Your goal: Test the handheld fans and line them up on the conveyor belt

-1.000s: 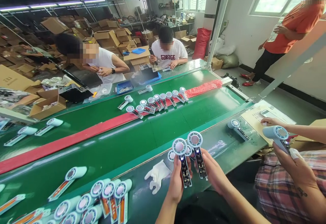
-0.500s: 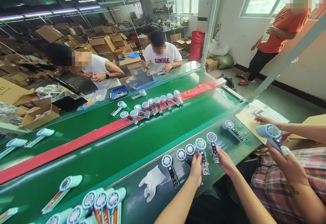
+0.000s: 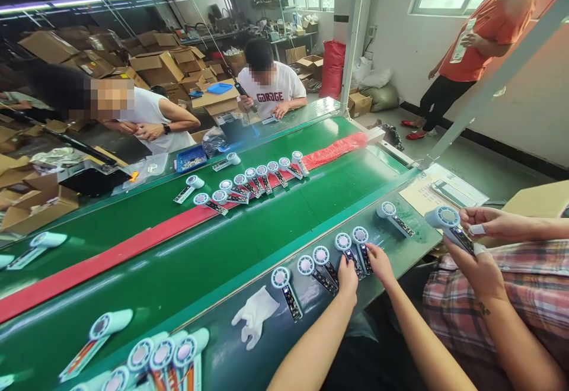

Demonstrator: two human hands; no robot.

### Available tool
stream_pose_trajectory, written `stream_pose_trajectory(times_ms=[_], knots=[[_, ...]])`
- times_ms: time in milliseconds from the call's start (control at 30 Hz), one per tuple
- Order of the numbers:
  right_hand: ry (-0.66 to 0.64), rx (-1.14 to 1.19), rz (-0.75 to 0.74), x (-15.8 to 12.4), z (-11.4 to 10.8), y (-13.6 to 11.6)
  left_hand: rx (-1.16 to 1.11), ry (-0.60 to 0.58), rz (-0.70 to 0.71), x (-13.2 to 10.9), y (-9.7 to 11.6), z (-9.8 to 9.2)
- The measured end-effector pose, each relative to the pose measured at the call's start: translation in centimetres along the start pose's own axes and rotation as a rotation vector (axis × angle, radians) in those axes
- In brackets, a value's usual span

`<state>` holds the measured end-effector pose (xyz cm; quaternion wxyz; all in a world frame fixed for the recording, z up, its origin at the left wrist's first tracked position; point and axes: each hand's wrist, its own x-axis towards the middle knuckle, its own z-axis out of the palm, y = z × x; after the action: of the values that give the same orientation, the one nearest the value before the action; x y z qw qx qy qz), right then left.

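Two light-blue handheld fans with bare circuit boards in their open handles lie side by side at my hands. My left hand [image 3: 348,277] is closed on the handle of the left fan [image 3: 343,242]. Just right of it, my right hand [image 3: 381,265] pinches the handle of the right fan [image 3: 360,235]. Both fans rest on or just above the dark bench; which, I cannot tell. To the left of my left hand lie a pair of similar fans [image 3: 320,255] and one single fan [image 3: 280,277]. Parts of both handles are hidden by my fingers.
A white glove [image 3: 255,318] lies on the bench at left, beside a cluster of fans [image 3: 162,353]. Beyond runs the green conveyor [image 3: 249,243] with a red strip and a row of fans. At right, a co-worker's hands [image 3: 478,272] hold another fan [image 3: 447,216].
My hands have brought the two fans closer together and lower onto the bench. The view has shifted slightly right. The co-worker's far hand has moved to the fan they hold.
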<state>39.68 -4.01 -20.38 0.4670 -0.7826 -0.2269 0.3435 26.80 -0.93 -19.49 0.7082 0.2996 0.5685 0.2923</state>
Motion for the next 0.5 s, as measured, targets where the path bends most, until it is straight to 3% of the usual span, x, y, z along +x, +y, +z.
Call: stream_pose_trajectory(times_ms=[67, 133, 267, 367, 500], knots=[[0.050, -0.073, -0.049, -0.8, 0.1, -0.1, 0.015, -0.013, 0.037, -1.8, -0.2, -2.1], [0.019, -0.122, -0.083, -2.2, 0.5, -0.3, 0.041, 0.004, 0.052, -3.1, -0.3, -4.8], [-0.268, -0.190, -0.057, -5.2, 3.4, -0.6, 0.104, 0.193, 0.046, -3.2, -0.7, -9.2], [-0.430, -0.253, 0.016, -6.1, 5.8, -0.6, 0.150, 0.252, 0.029, -1.9, -1.1, -10.2], [-0.492, -0.346, 0.057, -5.7, 7.1, -0.8, 0.201, 0.246, 0.039, -0.6, -1.5, -10.0]])
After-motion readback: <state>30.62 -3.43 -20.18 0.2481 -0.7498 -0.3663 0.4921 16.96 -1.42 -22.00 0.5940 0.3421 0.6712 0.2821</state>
